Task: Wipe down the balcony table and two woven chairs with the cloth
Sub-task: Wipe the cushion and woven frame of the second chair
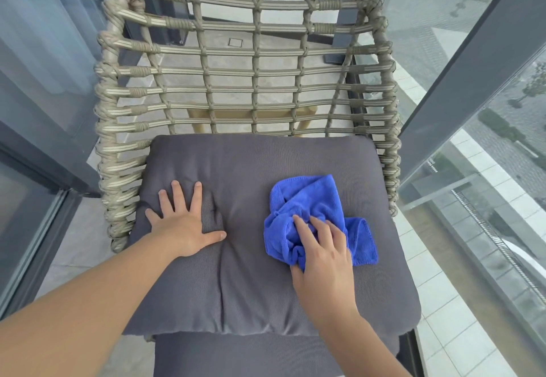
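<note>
A woven chair with a beige rope back stands in front of me, and a grey seat cushion lies on it. A crumpled blue cloth lies on the right part of the cushion. My right hand rests on the cloth's near side with fingers spread over it, and the thumb tucks under a fold. My left hand presses flat on the cushion's left part, fingers straight and spread. The table and the second chair are out of sight.
A glass balustrade with a dark post runs along the right, close to the chair. Glass doors with dark frames stand on the left. Tiled floor shows beside and behind the chair.
</note>
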